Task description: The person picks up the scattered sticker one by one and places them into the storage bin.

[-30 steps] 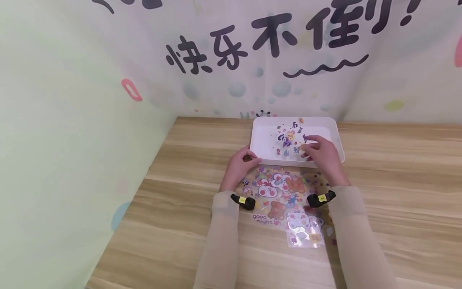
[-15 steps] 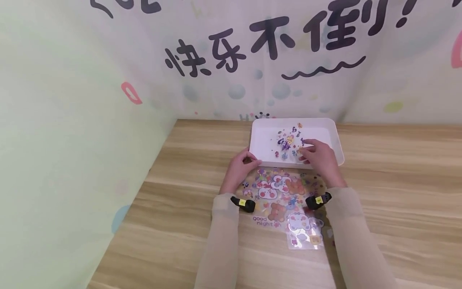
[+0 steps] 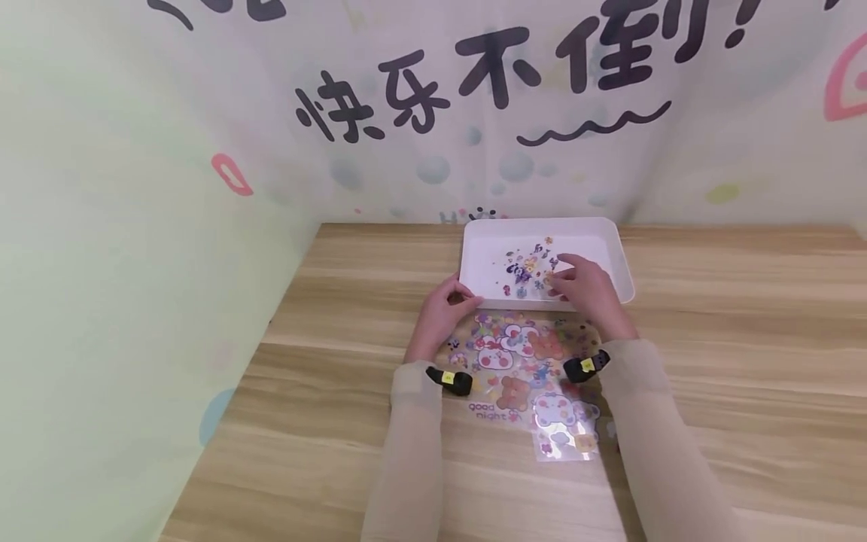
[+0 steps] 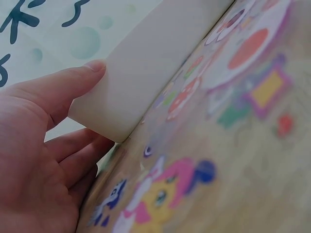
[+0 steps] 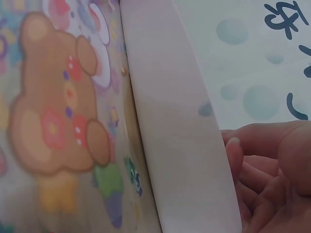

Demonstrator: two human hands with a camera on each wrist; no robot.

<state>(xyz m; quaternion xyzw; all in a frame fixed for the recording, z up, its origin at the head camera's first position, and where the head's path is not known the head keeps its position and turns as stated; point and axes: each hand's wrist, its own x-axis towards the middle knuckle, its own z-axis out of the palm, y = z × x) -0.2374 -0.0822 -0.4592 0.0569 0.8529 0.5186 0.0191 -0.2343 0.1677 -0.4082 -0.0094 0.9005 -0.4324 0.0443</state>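
**Hands at the white tray, much of the grip out of sight**

Seen from the head camera, the white tray (image 3: 612, 260) sits at about 12 o'clock from the person, just beyond the clear sticker sheet (image 3: 524, 361) that lies flat on the wooden table (image 3: 731, 331). The small loose stickers (image 3: 524, 265) scattered in the tray are too tiny to make out singly. The right hand (image 3: 588, 290) reaches over the tray's near rim, its fingertips among or just beside those stickers; the back of the hand hides the fingertips, so I cannot tell whether they pinch one. The left hand (image 3: 443, 309) sits at the tray's near-left corner, at about 9 o'clock from the right hand, fingers curled.

The left wrist view shows what the head view does not: the thumb (image 4: 73, 80) lies along the tray's outer wall (image 4: 146, 63) and the fingers tuck under the corner, so this hand grips the tray. Printed ponies on the sheet (image 4: 160, 194) are blurred and cut off at the bottom edge.

The right wrist view is filled by the tray wall (image 5: 175, 126) and a blurred brown bear (image 5: 53, 102) on the sheet. The right hand's fingers (image 5: 257, 160) show loosely curled at 4 o'clock, cropped by the frame; the tray's inside is hidden behind the wall.

Both sleeves (image 3: 413, 444) carry a small black wrist unit (image 3: 450, 379).
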